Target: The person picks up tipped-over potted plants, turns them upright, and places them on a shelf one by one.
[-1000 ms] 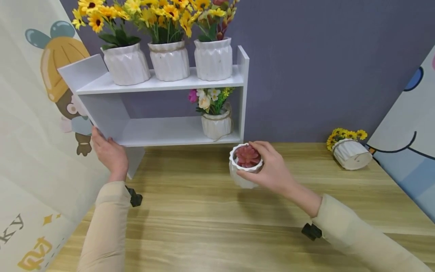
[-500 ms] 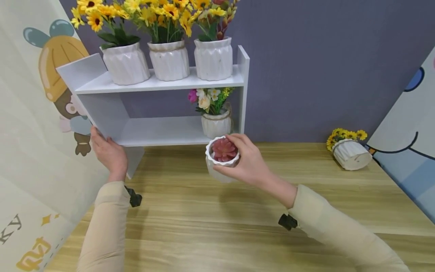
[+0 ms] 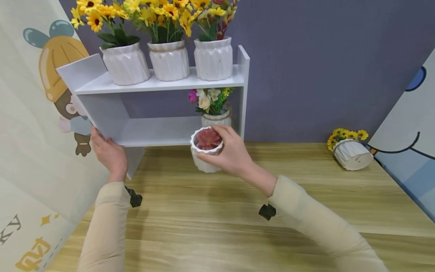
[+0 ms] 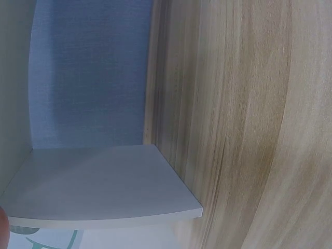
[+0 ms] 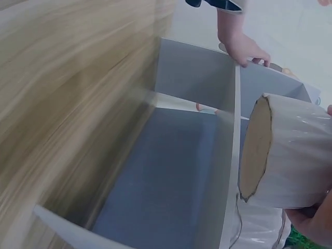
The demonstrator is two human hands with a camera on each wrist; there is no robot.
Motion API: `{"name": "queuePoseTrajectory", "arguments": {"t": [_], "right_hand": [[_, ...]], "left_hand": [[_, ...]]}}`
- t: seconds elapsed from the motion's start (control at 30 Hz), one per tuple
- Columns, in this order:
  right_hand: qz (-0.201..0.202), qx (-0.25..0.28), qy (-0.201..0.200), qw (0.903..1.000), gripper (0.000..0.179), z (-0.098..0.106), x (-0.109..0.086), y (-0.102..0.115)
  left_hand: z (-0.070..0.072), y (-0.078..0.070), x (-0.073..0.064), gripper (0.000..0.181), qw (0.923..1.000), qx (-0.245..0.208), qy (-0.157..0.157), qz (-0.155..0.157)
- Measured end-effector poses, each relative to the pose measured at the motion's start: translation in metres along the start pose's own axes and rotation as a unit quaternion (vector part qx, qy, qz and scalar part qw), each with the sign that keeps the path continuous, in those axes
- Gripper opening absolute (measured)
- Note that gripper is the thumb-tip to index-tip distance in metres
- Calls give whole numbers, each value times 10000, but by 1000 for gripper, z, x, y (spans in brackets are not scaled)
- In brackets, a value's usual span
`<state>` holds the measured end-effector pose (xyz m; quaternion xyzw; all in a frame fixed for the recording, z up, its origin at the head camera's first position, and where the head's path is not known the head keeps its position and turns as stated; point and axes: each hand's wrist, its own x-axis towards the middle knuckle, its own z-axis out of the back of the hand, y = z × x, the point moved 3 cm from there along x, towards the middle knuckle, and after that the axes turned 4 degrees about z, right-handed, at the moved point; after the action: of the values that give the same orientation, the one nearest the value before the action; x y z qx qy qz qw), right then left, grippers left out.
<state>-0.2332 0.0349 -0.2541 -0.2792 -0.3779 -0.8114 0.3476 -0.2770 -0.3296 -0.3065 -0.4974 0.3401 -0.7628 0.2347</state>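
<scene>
A white ribbed pot with a red succulent [image 3: 208, 139] is in my right hand [image 3: 231, 153], thumb and fingers round its rim. It is held in front of the lower shelf board, overlapping a potted mixed-flower plant [image 3: 216, 119] behind it. The right wrist view shows the underside of the held pot [image 5: 290, 150]. My left hand [image 3: 110, 155] holds the front edge of the left side panel of the white shelf [image 3: 153, 130]. From the right wrist, that left hand [image 5: 245, 47] shows with its fingers over the panel edge.
On the top board stand three white pots [image 3: 168, 62] of yellow and reddish flowers. A pot of small yellow flowers [image 3: 352, 154] lies on its side at the right of the wooden table [image 3: 210, 226]. A grey wall [image 3: 323, 68] rises behind, with printed curtains at both sides.
My right hand has moved left and slightly up with the potted succulent, from beside the shelf's right end to in front of the lower board. The left hand has stayed on the panel.
</scene>
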Motion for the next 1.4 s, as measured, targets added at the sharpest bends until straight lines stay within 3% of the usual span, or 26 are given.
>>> {"name": "queuePoseTrajectory", "arguments": {"t": [0.27,0.67,1.1,1.4], "right_hand": [[-98,97,-5,9999,80,-12,15,6],[-132,-47,-47,9999,76,-29,37,8],[-393,-385,322,9980,79,-50,52,13],[-549,-562,351,9963,79,-65,66,19]], "left_hand": [[-1,2,0,46,9998,27,60,207],[-2,0,0,46,10000,13,31,55],[-2,3,1,46,10000,3,-45,-31],[-1,1,0,45,10000,-11,-31,11]]}}
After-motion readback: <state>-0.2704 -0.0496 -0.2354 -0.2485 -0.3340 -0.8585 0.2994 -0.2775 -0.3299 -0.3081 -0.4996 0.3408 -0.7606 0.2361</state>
